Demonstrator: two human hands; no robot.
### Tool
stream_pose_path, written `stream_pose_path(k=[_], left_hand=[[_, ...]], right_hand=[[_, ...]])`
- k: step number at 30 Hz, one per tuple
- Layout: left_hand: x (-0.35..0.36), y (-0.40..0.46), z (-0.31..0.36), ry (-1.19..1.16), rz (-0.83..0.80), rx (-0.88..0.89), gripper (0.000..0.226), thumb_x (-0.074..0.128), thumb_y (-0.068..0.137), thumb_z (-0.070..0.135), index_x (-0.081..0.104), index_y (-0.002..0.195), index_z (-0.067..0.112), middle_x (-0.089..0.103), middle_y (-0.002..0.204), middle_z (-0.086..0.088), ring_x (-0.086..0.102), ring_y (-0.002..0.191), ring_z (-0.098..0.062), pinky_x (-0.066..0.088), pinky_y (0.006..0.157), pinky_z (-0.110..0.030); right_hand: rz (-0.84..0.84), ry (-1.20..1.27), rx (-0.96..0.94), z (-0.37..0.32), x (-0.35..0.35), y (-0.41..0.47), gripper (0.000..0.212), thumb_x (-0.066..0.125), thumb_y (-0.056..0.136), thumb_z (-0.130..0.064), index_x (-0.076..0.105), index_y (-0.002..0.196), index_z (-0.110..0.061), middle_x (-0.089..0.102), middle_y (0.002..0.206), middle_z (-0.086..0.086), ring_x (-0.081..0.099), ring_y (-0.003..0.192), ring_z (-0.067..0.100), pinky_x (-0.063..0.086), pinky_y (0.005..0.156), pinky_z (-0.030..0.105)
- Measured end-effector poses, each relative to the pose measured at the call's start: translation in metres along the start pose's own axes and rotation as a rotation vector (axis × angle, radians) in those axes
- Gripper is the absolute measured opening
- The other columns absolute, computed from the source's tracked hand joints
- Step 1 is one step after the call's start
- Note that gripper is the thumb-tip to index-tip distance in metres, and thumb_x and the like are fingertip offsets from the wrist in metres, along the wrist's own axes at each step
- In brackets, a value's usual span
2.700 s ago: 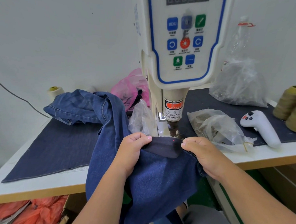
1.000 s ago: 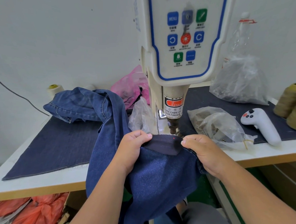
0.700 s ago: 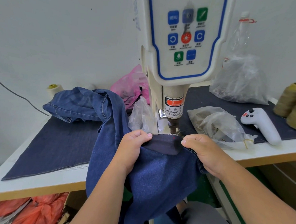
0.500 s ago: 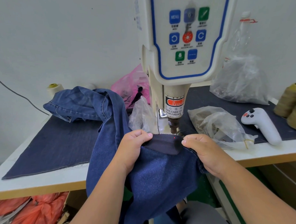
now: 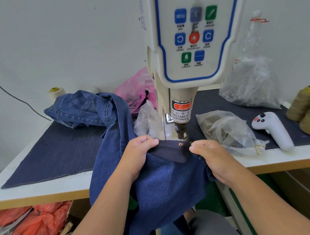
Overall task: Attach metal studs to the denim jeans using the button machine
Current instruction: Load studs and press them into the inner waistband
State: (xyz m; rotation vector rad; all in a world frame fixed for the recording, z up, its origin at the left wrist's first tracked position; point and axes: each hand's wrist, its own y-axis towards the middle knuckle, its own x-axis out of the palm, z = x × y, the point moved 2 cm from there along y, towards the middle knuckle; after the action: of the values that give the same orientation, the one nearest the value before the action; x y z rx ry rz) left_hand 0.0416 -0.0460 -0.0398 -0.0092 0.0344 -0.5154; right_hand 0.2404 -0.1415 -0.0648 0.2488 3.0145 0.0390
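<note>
1. Two hands held the jeans (image 5: 163, 184) taut under the machine (image 5: 192, 45) head. The left hand (image 5: 136, 156) gripped the cloth with curled fingers; the right hand (image 5: 210, 156) pinched it on the other side.
2. One change stood out: where only a red laser dot lay on the dark flap half a second earlier, a small round metal stud (image 5: 180, 144) now sat, the red dot on it. The hands had not shifted.
3. The stud lay at the flap's far edge, between the two thumbs and just near of the punch (image 5: 180, 132).
4. This probably meant the press had just fired and one stud was set; the cloth would likely need moving for the next.
5. A clear bag (image 5: 228, 130) lay right of the punch on the table (image 5: 39, 188), perhaps holding studs.
</note>
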Motion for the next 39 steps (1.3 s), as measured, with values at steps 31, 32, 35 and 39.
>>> stream_pose_path(k=[31,32,35,39], left_hand=[[0.006,-0.010,0.014,0.002,0.028,0.010,0.034,0.057,0.097,0.018,0.048,0.068,0.002,0.040,0.075,-0.011,0.033,0.074,-0.025,0.029,0.068,-0.035],[0.006,-0.012,0.015,0.019,0.023,0.024,0.036,0.058,0.098,0.018,0.047,0.069,0.000,0.039,0.076,-0.010,0.032,0.075,-0.025,0.028,0.069,-0.036],[0.004,-0.017,0.020,0.112,0.003,0.076,0.037,0.058,0.098,0.023,0.048,0.066,0.009,0.041,0.071,-0.007,0.038,0.072,-0.020,0.033,0.069,-0.033],[0.003,-0.029,0.020,0.256,-0.034,0.156,0.031,0.059,0.098,0.027,0.062,0.067,0.025,0.058,0.068,0.012,0.052,0.067,-0.002,0.042,0.066,-0.013]], right_hand=[[0.065,-0.027,-0.037,-0.021,0.008,-0.015,0.034,0.059,0.075,-0.037,0.039,0.052,-0.023,0.034,0.059,0.001,0.035,0.058,0.012,0.030,0.058,0.029],[0.099,-0.030,-0.054,-0.023,0.010,-0.018,0.034,0.057,0.076,-0.033,0.037,0.051,-0.023,0.032,0.058,0.001,0.033,0.057,0.011,0.028,0.057,0.029],[0.186,-0.055,-0.126,-0.025,0.016,-0.029,0.043,0.058,0.085,-0.018,0.034,0.049,-0.018,0.029,0.055,0.000,0.030,0.055,0.011,0.025,0.054,0.028],[0.259,-0.148,-0.167,-0.019,0.021,-0.053,0.052,0.057,0.091,0.004,0.035,0.050,-0.017,0.029,0.053,-0.002,0.031,0.055,0.010,0.023,0.055,0.031]])
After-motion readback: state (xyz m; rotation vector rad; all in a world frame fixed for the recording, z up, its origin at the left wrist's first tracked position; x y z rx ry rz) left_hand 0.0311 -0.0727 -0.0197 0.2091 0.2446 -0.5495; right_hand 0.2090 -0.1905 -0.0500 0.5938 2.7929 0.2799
